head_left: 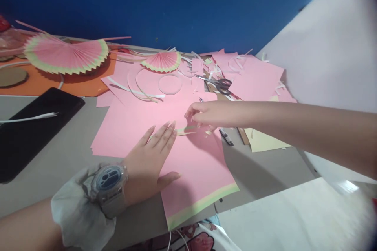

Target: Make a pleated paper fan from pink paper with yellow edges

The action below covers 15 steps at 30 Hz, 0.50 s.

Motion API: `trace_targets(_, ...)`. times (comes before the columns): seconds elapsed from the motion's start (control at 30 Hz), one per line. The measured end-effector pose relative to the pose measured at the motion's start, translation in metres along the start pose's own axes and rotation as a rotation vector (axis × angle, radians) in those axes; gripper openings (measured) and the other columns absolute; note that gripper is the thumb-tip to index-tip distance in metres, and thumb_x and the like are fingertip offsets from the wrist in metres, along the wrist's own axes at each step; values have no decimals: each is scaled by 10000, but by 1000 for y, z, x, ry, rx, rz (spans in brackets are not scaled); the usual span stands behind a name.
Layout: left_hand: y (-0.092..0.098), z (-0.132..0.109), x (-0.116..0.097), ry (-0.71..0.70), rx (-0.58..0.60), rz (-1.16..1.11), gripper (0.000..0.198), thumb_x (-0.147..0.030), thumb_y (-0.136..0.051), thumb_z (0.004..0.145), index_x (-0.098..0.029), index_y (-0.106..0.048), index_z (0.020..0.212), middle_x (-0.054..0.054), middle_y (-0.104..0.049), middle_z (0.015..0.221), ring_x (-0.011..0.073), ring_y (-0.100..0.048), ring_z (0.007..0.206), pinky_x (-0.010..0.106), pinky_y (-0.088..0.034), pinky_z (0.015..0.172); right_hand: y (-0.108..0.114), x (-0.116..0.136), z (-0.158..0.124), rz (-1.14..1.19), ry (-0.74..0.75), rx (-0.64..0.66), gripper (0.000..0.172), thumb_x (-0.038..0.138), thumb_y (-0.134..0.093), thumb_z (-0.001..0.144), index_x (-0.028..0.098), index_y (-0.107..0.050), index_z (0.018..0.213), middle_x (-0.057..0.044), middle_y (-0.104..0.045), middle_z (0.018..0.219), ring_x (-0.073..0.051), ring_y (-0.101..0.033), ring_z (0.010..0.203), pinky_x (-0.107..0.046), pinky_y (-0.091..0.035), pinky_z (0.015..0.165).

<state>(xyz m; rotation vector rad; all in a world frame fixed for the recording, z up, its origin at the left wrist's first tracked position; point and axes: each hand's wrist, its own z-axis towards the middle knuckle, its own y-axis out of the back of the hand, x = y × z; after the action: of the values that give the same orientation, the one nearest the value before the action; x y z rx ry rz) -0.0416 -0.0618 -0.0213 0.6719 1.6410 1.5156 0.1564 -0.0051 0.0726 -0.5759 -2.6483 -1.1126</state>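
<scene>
My left hand [156, 149] lies flat with fingers stretched over pink paper [197, 168], whose near edge has a yellow and green border [206, 202]. At its fingertips is a narrow green and cream paper strip [187, 130], reaching across the sheet toward my right hand [203, 115]. The fingers of my right hand are curled in just above the paper; what they pinch, if anything, is hidden. A pen tip [201, 100] shows behind that hand. Beside the sheet's right edge lies a white and dark cutter-like tool [226, 137].
Black-handled scissors [219, 83] lie behind, among paper scraps. Two pleated pink paper fans [69, 53] with yellow-green rims stand at the back, near a paper ring [170, 84]. A black tablet-like slab [38, 129] with a white cable [35, 117] is at left. A blue wall rises behind.
</scene>
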Motion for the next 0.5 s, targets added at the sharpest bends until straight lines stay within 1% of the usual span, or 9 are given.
trace_targets(0.1,0,0,0,3,1,-1,818,-615,-298,852,-33,-219,1422,174,-152,1508,287,-125,1397,468,-110,1120,0,-9,-1,209,-11,-75,197,203,-468,792,216,-591,945,-109,-594,1116,-227,-622,911,-307,-520,629)
trace_targets(0.2,0,0,0,-8,-5,-2,833,-623,-292,847,-26,-211,1423,178,-145,1509,294,-120,1397,469,-103,1119,1,-14,-3,392,-49,-121,141,229,-516,794,209,-585,916,-106,-554,1193,-219,-577,1028,-303,-538,709)
trace_targets(0.3,-1,0,1,-11,-2,-4,829,-619,-277,851,-23,-206,1424,179,-137,1510,294,-113,1398,467,-93,1120,0,-18,-7,499,-70,-95,132,248,-516,810,205,-574,921,-94,-554,1212,-195,-565,1066,-294,-541,770)
trace_targets(0.43,-3,0,3,-23,-22,-10,829,-618,-283,851,-21,-212,1422,182,-144,1509,303,-122,1395,469,-97,1119,0,-30,-8,615,-2,-105,175,256,-503,810,203,-525,974,-124,-565,1197,-217,-543,1119,-320,-544,789)
trace_targets(0.5,-3,0,4,-34,-32,-19,834,-625,-289,846,-23,-222,1420,184,-157,1507,308,-135,1392,470,-106,1117,3,-38,-7,659,7,-113,172,273,-496,818,204,-507,975,-141,-581,1165,-226,-548,1117,-331,-541,789)
